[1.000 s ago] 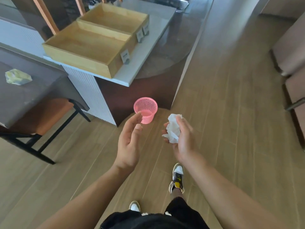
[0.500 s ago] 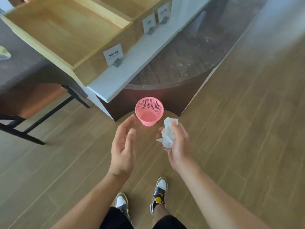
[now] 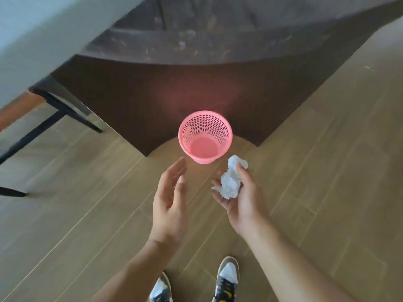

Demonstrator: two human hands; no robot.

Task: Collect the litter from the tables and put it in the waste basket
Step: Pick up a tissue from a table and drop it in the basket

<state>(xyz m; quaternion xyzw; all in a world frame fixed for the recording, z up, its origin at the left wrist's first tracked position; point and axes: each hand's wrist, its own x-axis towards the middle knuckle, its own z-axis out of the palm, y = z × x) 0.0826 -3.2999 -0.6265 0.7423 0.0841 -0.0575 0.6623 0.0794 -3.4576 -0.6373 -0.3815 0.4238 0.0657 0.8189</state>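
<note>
Right hand (image 3: 242,201) cups a crumpled white paper tissue (image 3: 230,182) in the palm, with the thumb laid over its upper edge and the fingers curled beneath. The hold looks loose, which suits a light wad that needs only carrying and letting go. Left hand (image 3: 170,205) holds nothing; its fingers are straight and close together, and the palm is turned inward toward the right hand.

A pink perforated plastic waste basket (image 3: 192,129) stands upright on the wood-look plank floor (image 3: 327,171), just beyond the fingertips of both hands and slightly to the thumb side of the right one. Its mouth faces up and its inside shows no contents. On its far side it backs onto a dark brown counter base (image 3: 152,88), a placement that likely keeps it out of the walkway.

Assessment: the tissue is near the basket but not yet over its mouth. The right hand needs to travel forward and a little inward before release. The wad is light and may catch the rim, and the basket's narrow foot suggests it could tip if struck. No other litter is visible.
</note>
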